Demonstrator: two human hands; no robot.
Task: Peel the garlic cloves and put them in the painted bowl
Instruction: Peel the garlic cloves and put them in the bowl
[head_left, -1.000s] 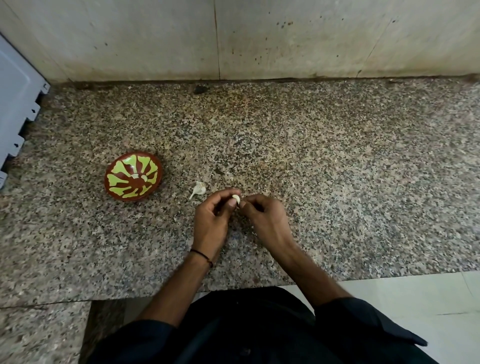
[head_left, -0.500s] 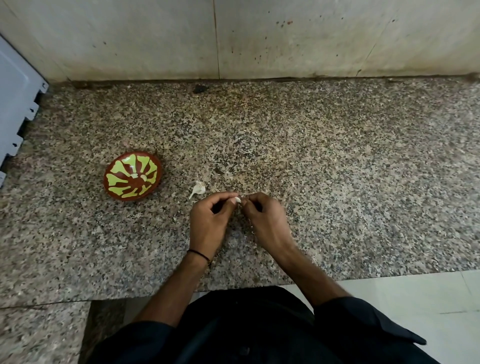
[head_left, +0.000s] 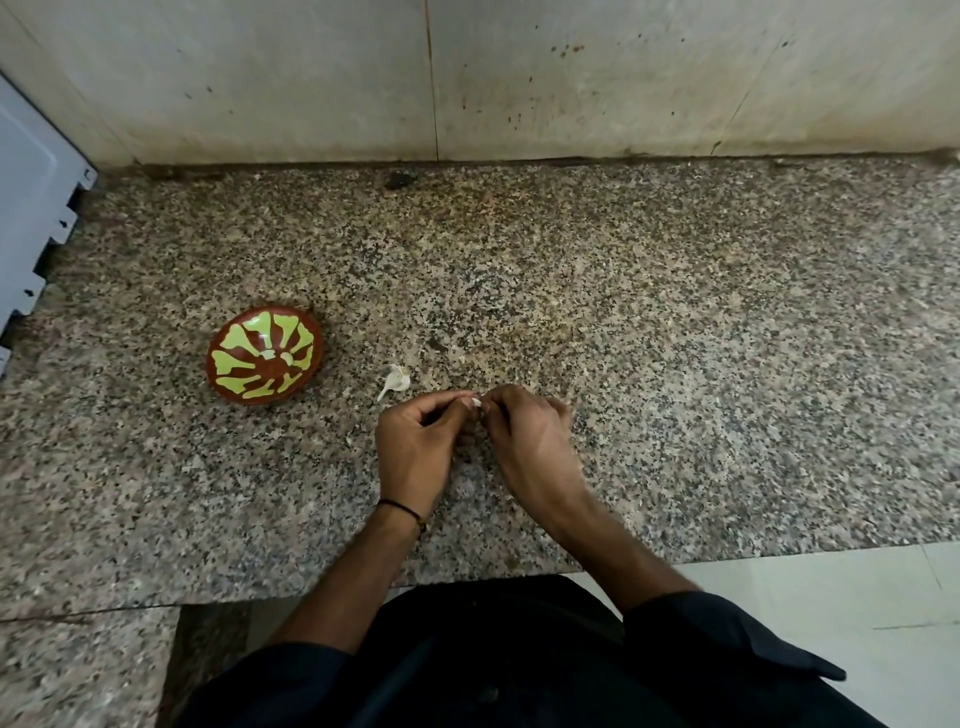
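Spanning most of the head view, the speckled granite counter (head_left: 649, 322) serves as the work surface, backed by a stained tiled wall (head_left: 571, 78). Painted bowl (head_left: 224, 385), brown with yellow-green petals, sits upright on the counter to the left, well apart from the hands but likely within an easy reach; two or three small pale pieces (head_left: 278, 357) lie at its centre, probably cloves already peeled. Left hand (head_left: 415, 447) and right hand (head_left: 524, 441) meet at the fingertips just above the counter, both with fingers curled. Left hand pinches the clove to steady it; right hand's fingertips close on the same clove, apparently picking at the skin, though the peel itself is too small to tell. A remnant of the garlic head (head_left: 396, 380) lies on the counter between bowl and left hand, just beside the left fingers, presumably kept near for the next clove. Garlic clove (head_left: 476, 401) shows only as a white sliver between the two sets of fingertips. Judgement: peeling in hand, transfer to bowl not yet done.
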